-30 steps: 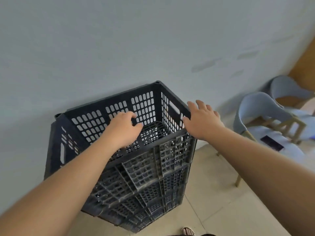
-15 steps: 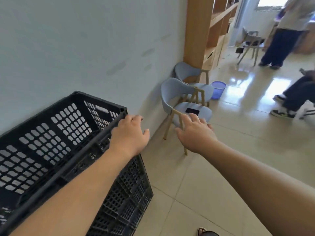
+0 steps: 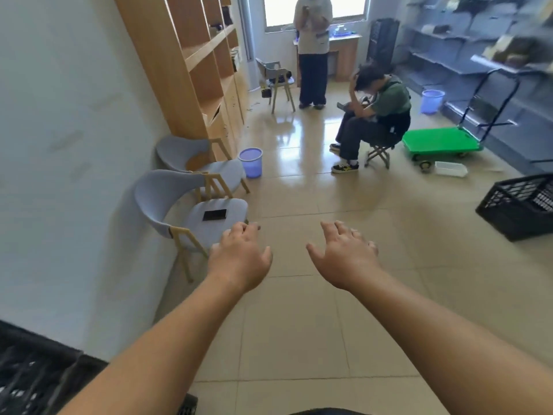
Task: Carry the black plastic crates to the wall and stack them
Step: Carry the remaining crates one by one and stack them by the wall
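black crate [image 3: 520, 205] on floor, contents unclear.

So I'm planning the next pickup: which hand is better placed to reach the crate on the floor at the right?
Probably the right hand: it is empty, open, and on the same side as the black crate. The left hand is farther.

- The place looked like a stockroom or shop back room with a tiled floor [image 3: 299, 310].
- Grey metal shelving [image 3: 478, 55] lined one wall.
- A green platform trolley [image 3: 440, 143] stood nearby.
- Tall wooden shelves [image 3: 206, 64] stood opposite.
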The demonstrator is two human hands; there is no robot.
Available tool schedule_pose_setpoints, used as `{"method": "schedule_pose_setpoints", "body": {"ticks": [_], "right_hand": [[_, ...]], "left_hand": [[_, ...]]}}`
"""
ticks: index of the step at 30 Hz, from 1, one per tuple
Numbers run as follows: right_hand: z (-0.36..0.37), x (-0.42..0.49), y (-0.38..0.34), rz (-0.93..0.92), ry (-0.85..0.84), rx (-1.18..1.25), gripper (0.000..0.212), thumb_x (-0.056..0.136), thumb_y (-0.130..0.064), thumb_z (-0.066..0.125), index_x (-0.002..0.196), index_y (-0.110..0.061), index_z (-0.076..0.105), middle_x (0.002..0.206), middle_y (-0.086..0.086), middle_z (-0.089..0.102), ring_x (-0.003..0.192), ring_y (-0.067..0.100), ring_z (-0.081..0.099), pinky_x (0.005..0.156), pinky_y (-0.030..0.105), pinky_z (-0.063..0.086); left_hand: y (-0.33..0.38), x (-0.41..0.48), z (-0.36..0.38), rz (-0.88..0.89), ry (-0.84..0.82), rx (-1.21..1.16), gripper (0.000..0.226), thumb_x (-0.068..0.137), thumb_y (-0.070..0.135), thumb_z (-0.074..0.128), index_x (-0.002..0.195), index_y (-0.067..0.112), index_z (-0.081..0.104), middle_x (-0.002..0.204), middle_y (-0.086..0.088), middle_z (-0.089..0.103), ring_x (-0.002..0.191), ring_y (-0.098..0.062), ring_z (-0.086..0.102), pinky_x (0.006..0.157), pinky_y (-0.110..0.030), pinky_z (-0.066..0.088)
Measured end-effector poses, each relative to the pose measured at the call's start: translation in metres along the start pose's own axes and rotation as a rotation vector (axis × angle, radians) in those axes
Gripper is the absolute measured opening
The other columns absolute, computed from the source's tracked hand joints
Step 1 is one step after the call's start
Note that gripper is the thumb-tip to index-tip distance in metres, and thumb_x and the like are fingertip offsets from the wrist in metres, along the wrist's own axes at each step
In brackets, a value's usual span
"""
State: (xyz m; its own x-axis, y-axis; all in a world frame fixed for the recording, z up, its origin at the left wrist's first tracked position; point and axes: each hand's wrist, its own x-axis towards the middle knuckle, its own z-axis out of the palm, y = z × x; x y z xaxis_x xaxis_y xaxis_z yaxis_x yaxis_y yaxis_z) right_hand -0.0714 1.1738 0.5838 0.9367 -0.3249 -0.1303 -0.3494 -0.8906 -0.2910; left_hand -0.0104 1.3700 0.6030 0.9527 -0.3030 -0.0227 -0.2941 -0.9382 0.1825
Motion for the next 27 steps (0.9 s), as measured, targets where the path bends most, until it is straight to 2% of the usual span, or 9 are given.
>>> {"method": "schedule_pose_setpoints", "body": {"ticks": [7,11,16,27], "right_hand": [[-0.037,0.012,0.183,0.291,0.010,0.018,0.075,0.095,-0.067,0.027,0.159,-0.029,0.015,0.167,0.003,0.018,0.149,0.030,0.023,0.112,0.058,0.025],[-0.055,0.014,0.265,0.471,0.055,0.104,0.075,0.095,-0.066,0.029,0.158,-0.029,0.018,0.165,0.003,0.022,0.145,0.030,0.028,0.110,0.055,0.030],[-0.065,0.026,0.341,0.634,0.070,0.175,0.073,0.096,-0.065,0.030,0.158,-0.027,0.020,0.163,0.002,0.026,0.142,0.030,0.033,0.104,0.052,0.035],[-0.108,0.124,0.489,0.969,0.032,0.160,0.074,0.096,-0.065,0.027,0.159,-0.029,0.015,0.165,0.004,0.021,0.143,0.033,0.030,0.106,0.054,0.032]], "left_hand": [[0.182,0.055,0.055,0.226,-0.096,0.004,0.060,0.096,0.052,0.048,0.149,0.025,0.041,0.149,-0.002,0.045,0.137,-0.025,0.040,0.106,-0.044,0.039],[0.268,0.082,0.077,0.354,-0.152,0.022,0.060,0.096,0.053,0.047,0.149,0.027,0.040,0.149,-0.001,0.045,0.136,-0.026,0.043,0.105,-0.045,0.041],[0.356,0.122,0.101,0.492,-0.207,0.050,0.059,0.096,0.054,0.045,0.148,0.028,0.039,0.148,0.000,0.044,0.134,-0.027,0.044,0.102,-0.045,0.041],[0.527,0.273,0.166,0.746,-0.312,0.051,0.059,0.097,0.052,0.043,0.150,0.027,0.037,0.148,-0.001,0.044,0.135,-0.026,0.042,0.102,-0.046,0.040]]}}
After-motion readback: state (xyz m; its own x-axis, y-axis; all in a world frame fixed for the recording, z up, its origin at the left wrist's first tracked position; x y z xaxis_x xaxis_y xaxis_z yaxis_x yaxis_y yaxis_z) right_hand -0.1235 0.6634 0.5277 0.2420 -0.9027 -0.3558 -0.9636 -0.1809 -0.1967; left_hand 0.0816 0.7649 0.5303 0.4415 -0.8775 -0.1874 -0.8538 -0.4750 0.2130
